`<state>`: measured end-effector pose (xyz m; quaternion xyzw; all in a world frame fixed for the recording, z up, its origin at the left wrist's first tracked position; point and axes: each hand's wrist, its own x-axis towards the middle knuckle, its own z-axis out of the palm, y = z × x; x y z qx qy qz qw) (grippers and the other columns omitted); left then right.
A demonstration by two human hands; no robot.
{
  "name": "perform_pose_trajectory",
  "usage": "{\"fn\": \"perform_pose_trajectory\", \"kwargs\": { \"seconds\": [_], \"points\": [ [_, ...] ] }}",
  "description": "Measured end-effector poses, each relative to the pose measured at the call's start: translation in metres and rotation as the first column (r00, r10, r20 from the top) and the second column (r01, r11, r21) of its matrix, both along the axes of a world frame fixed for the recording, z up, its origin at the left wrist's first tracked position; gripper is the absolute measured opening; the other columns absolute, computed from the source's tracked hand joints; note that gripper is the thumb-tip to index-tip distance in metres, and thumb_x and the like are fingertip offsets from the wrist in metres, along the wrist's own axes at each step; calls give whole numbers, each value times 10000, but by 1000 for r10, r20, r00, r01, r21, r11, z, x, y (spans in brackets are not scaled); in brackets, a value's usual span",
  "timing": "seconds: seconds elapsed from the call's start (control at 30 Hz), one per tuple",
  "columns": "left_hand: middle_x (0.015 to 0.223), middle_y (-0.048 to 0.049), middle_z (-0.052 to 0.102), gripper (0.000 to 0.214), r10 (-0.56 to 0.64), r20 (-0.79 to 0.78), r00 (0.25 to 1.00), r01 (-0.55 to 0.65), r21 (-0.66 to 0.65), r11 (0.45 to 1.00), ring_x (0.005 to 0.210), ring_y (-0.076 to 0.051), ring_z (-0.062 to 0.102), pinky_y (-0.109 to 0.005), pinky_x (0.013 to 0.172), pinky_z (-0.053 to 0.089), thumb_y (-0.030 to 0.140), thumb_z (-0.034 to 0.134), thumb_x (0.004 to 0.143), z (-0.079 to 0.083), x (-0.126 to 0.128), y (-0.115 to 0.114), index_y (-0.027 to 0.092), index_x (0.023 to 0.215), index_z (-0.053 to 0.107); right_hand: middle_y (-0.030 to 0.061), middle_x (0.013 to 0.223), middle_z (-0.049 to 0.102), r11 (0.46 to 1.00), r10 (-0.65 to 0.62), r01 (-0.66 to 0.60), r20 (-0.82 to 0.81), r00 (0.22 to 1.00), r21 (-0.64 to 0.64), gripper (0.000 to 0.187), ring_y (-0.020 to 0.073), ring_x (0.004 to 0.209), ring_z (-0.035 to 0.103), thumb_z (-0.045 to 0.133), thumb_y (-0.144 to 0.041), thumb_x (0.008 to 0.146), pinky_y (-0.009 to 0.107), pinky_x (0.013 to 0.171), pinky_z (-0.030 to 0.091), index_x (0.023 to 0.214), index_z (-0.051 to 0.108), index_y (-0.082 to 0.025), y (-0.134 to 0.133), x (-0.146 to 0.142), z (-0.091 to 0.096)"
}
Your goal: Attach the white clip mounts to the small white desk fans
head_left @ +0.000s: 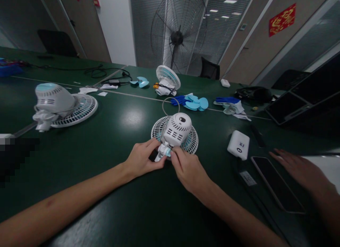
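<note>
A small white fan (177,128) lies grille-down on the dark green table in front of me, its motor housing upward. My left hand (143,156) grips the white clamp bracket (162,150) at the fan's near side, thumb below and fingers above. With its fingertips, my right hand (187,165) pinches a light-blue knob (168,152) on that bracket; the fingers partly cover it. A thin cable loops behind the housing.
Another white fan (57,101) lies at the left, a third (168,80) at the back. Blue fan blades (196,103), gloves (231,104), a white power bank (238,145) and a phone (277,183) lie about. Another person's hand (300,169) rests at the right.
</note>
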<state>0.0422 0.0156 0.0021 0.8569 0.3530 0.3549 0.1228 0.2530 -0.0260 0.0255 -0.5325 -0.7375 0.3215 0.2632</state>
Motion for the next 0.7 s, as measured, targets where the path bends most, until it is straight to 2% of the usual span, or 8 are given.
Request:
{"fn": "perform_pose_trajectory", "kwargs": {
  "seconds": [0.07,0.13,0.3,0.43,0.5,0.57,0.63,0.7],
  "points": [
    [880,-19,667,206,-2,0,1000,2,0,1000,703,-148,634,-248,589,501,325,669,892,0,0,0,189,1026,591,140,966,680,960,16,-95,286,958,263,402,203,761,640,332,-394,1091,299,589,470,1066,649,-148,1,5,-2],
    [872,-19,660,204,-5,-1,1000,5,3,1000,698,-148,629,-249,587,502,317,669,889,1,0,0,188,1026,591,163,1018,686,927,39,-195,434,900,320,422,225,791,645,288,-342,1103,322,591,471,1132,652,-131,3,9,-4],
    [858,-22,649,205,-16,-2,1000,16,3,1000,684,-149,611,-250,568,499,327,666,878,0,0,1,184,1003,587,161,1038,709,932,89,-203,354,931,299,407,213,770,643,386,-414,1089,303,564,480,1128,679,-134,4,10,-1],
    [865,-20,651,195,-20,2,1000,20,0,1000,682,-145,609,-248,575,496,324,669,883,-2,0,0,188,1001,595,69,811,707,998,67,-66,-57,996,24,580,131,581,590,322,-539,1065,224,426,415,913,709,-135,2,1,6],
    [862,-15,648,190,-12,9,1000,12,-6,1000,675,-142,602,-252,586,498,312,670,880,-3,1,0,189,1003,592,-1,652,639,977,40,-80,-198,979,-198,678,106,435,520,191,-578,1071,219,350,373,875,679,-150,2,-2,8],
    [870,-13,651,203,-4,19,1000,5,-20,1000,684,-144,607,-256,599,503,304,677,874,-3,0,1,192,1020,590,-8,637,621,959,13,-76,-224,975,-274,655,107,406,525,166,-558,1089,219,352,385,908,654,-161,1,-1,9],
    [872,-12,652,210,1,23,1000,0,-35,999,689,-146,611,-255,600,504,302,682,872,-4,0,1,194,1026,589,58,784,683,992,5,-19,-117,993,-121,514,140,549,625,301,-520,1091,236,443,450,985,655,-164,0,3,8],
    [868,-13,652,205,-2,18,1000,3,-42,999,685,-147,609,-252,592,502,309,680,873,-3,0,1,195,1015,585,119,929,708,984,1,-22,115,993,178,400,187,702,662,411,-464,1072,276,539,479,1047,675,-164,0,9,6]
  ]
}}
